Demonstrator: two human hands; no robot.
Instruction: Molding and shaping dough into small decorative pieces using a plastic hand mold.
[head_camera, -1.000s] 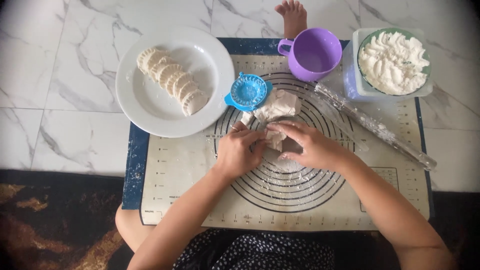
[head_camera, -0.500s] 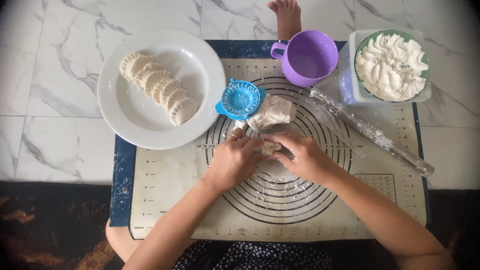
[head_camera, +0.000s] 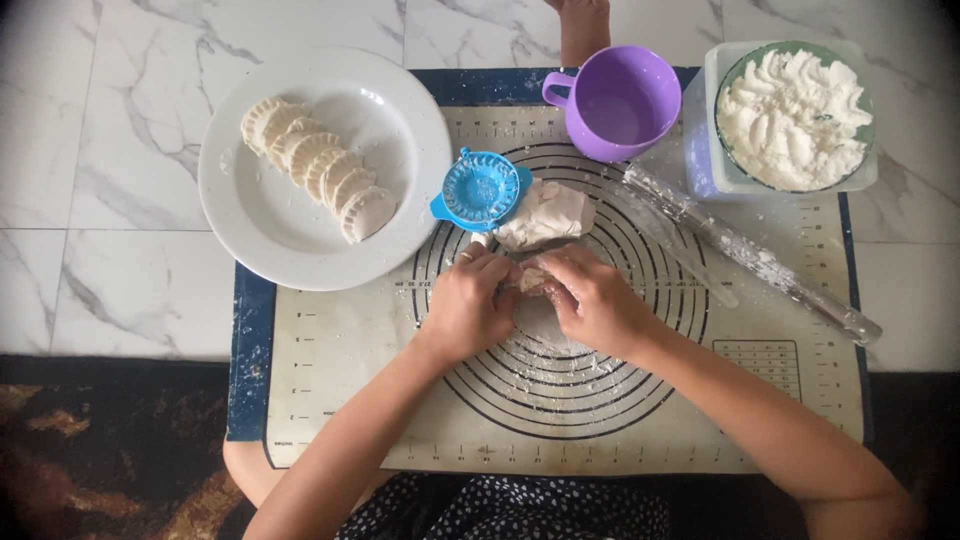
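Two hands, left (head_camera: 468, 305) and right (head_camera: 592, 300), pinching one small dough piece (head_camera: 531, 279) over baking mat (head_camera: 600, 400); seven dumplings (head_camera: 318, 168) on one plate (head_camera: 250, 220); one dough lump (head_camera: 545, 213), one purple cup (head_camera: 612, 100).

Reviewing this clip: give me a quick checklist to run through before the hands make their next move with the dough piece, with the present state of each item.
1. Left hand and right hand both on the small dough piece: ok.
2. Piece over the baking mat: ok.
3. Blue dumpling press lying open beside the plate: ok.
4. White plate has room past the dumplings: ok.
5. Dough lump close by: ok.
6. Piece's shape: cannot tell, hands cover it.
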